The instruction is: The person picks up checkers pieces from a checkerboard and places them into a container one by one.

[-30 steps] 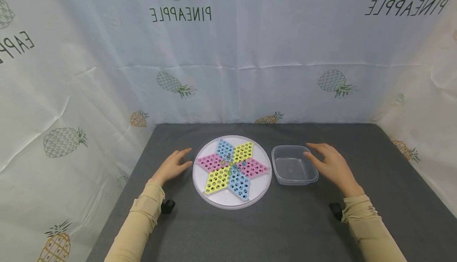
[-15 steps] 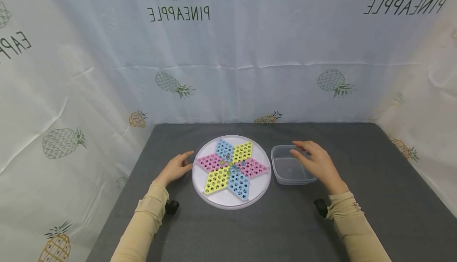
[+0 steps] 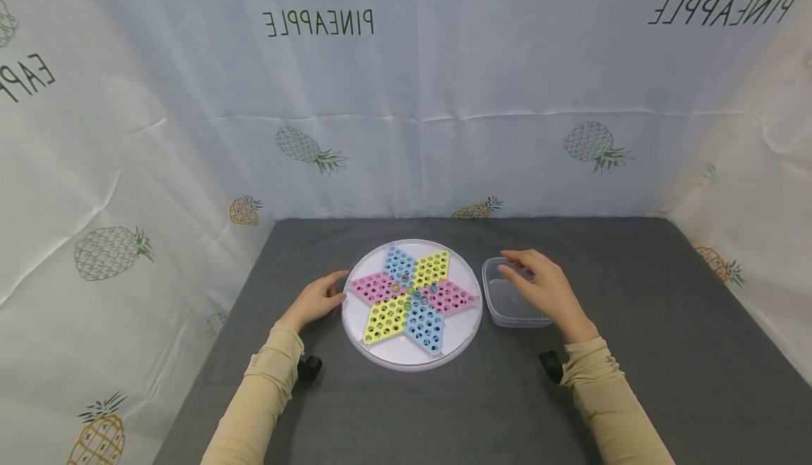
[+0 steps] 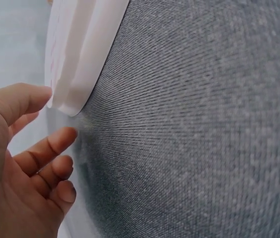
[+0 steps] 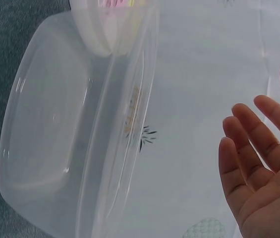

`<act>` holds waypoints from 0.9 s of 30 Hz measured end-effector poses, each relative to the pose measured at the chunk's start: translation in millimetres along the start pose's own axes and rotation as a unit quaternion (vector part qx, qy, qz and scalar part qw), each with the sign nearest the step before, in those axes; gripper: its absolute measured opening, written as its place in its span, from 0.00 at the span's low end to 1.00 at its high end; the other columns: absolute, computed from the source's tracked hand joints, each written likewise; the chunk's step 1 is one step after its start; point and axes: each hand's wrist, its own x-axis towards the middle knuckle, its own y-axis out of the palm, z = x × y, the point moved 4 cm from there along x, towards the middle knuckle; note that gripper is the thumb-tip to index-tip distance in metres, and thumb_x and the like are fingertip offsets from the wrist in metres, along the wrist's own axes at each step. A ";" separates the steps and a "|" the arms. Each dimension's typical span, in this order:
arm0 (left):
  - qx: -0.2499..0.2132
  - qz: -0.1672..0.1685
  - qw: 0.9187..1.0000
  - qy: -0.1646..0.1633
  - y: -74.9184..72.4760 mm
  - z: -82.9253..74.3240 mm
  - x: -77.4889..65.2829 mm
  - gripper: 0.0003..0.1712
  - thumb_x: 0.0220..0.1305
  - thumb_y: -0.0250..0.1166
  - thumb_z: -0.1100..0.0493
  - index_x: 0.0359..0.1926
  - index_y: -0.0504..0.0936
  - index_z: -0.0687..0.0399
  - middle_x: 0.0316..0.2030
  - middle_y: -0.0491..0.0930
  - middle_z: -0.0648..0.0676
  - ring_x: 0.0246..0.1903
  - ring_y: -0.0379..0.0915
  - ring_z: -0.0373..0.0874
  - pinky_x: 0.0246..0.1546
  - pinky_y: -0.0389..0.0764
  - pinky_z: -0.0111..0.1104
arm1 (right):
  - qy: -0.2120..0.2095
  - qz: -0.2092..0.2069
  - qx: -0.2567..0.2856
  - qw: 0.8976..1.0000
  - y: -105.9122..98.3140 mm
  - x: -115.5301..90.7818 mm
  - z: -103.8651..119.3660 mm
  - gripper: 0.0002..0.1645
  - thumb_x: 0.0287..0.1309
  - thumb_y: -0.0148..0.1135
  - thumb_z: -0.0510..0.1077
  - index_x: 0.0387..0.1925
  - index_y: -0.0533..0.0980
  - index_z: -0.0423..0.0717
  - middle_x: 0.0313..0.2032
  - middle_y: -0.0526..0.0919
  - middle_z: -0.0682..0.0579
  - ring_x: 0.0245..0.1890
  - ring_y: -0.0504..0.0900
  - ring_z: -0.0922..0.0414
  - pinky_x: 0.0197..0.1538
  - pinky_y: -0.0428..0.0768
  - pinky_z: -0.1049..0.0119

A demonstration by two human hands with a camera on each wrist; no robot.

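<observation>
A round white Chinese checkers board [image 3: 453, 327] with a pink, yellow and blue star lies on the dark table. Several glass marbles [image 3: 409, 291] sit around the star's centre. My left hand [image 3: 312, 301] is at the board's left rim, its thumb tip right at the rim in the left wrist view and its other fingers loosely bent. To the right of the board stands a clear plastic container [image 3: 507, 299] without a lid. Over its right side hovers my right hand [image 3: 542, 285], fingers relaxed and apart, holding nothing. In the right wrist view the fingers are apart from the container's rim.
The table [image 3: 406, 416] wears a dark grey cloth. Behind it and at both sides hangs a pale curtain [image 3: 406, 162] with pineapple prints. A black strap piece [image 3: 309, 368] shows at the left wrist, another [image 3: 550, 366] at the right.
My right hand has moved left, from the container's right edge to over it. My left hand has shifted slightly right, up to the board's rim. Board and container stay put.
</observation>
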 end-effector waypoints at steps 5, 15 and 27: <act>-0.007 0.002 1.000 -0.005 3.2 1.0 0.2 0.31 0.61 0.59 0.55 0.65 0.66 0.52 0.28 0.71 0.53 0.26 0.63 0.42 0.27 0.64 0.33 | 0.001 0.009 0.002 1.000 4.9 1.0 4.4 0.24 0.58 0.59 0.52 0.54 0.76 0.48 0.45 0.81 0.48 0.43 0.78 0.53 0.45 0.75 0.53; -0.013 -0.002 1.000 -0.002 5.9 -0.5 2.3 0.30 0.61 0.58 0.56 0.65 0.67 0.53 0.27 0.70 0.53 0.24 0.62 0.42 0.26 0.64 0.32 | -0.005 0.026 0.015 1.000 16.6 3.5 12.2 0.24 0.59 0.57 0.54 0.53 0.76 0.46 0.46 0.81 0.47 0.44 0.79 0.52 0.46 0.77 0.54; -0.021 0.002 1.000 -0.022 8.7 0.9 3.7 0.31 0.61 0.57 0.56 0.66 0.66 0.51 0.27 0.69 0.52 0.24 0.61 0.42 0.26 0.63 0.32 | 0.011 0.052 0.029 0.998 34.0 8.2 20.6 0.25 0.59 0.56 0.57 0.52 0.78 0.48 0.46 0.81 0.47 0.42 0.79 0.53 0.47 0.77 0.54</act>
